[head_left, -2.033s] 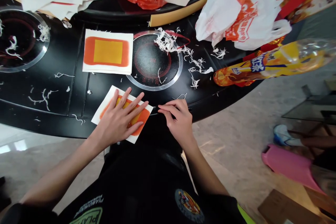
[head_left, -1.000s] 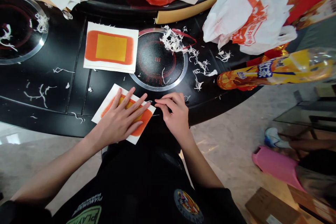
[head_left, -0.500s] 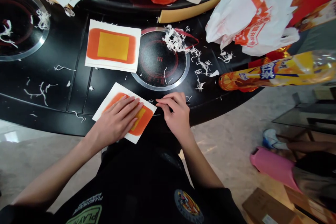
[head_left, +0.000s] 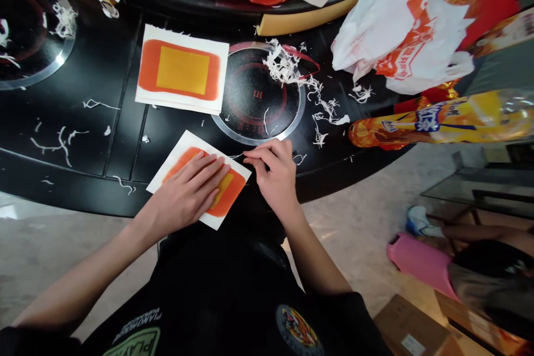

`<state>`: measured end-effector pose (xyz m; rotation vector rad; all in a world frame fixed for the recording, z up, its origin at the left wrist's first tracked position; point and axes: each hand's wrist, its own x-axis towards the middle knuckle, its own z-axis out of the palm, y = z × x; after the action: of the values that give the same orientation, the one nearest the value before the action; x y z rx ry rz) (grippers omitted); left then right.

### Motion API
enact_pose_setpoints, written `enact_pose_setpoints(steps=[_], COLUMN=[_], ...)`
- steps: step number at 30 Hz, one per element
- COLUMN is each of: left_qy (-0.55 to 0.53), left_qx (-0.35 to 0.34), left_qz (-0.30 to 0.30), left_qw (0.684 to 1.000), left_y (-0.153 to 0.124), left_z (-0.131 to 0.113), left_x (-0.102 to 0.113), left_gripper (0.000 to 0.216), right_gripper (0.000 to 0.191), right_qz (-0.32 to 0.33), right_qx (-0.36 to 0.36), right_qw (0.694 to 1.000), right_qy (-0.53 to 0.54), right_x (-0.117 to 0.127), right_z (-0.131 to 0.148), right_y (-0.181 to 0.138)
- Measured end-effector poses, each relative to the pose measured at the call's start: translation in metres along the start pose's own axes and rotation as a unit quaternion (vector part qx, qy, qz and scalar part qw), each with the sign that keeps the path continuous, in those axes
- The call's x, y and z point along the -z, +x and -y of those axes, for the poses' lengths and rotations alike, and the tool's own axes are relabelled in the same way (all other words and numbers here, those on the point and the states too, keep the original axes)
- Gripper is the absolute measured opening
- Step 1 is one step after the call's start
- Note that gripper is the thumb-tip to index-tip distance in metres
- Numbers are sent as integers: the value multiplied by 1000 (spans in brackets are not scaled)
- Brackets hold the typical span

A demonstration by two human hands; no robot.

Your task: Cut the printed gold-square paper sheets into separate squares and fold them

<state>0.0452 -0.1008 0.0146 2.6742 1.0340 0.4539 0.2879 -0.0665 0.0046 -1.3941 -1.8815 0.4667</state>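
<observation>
Your left hand has closed its spread fingers and now lies open and flat, pressing the orange-and-yellow printed paper sheet near the front edge of the tabletop. Your right hand curls just beside it; if its grip holds a thin white shred, you cannot tell.

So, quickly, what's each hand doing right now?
Left hand: open, flat on a printed paper sheet.
Right hand: pinched closed; can't tell if it holds anything.
</observation>
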Motion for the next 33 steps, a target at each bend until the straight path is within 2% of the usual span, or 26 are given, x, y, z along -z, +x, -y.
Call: enact_pose_setpoints(steps=[8,13,16,19,26,33], left_qy=[-14,-25,-1,21,15,21], left_qx=[4,-22,11,57,37,30], left_qz=[-11,-3,-4,8,64,72], left_qw=[1000,999,1000,998,997,997], left_y=[1,0,-1,-6,-21,-22], left_z=[0,7,8,5,-1,-1], left_x=[-1,4,11,15,12,11], left_gripper=[67,62,62,75,79,81], right_gripper=[23,20,18,15,17,19], right_qz=[6,24,31,43,47,9], right_qx=[8,3,-1,-6,-11,-6], right_qw=[1000,1000,999,999,999,1000], right_qy=[5,8,22,15,11,-1], right_x=[-7,-6,-4,-1,3,-5], right_z=[-2,-1,5,13,19,23], right_y=[11,12,4,-9,-30,-31])
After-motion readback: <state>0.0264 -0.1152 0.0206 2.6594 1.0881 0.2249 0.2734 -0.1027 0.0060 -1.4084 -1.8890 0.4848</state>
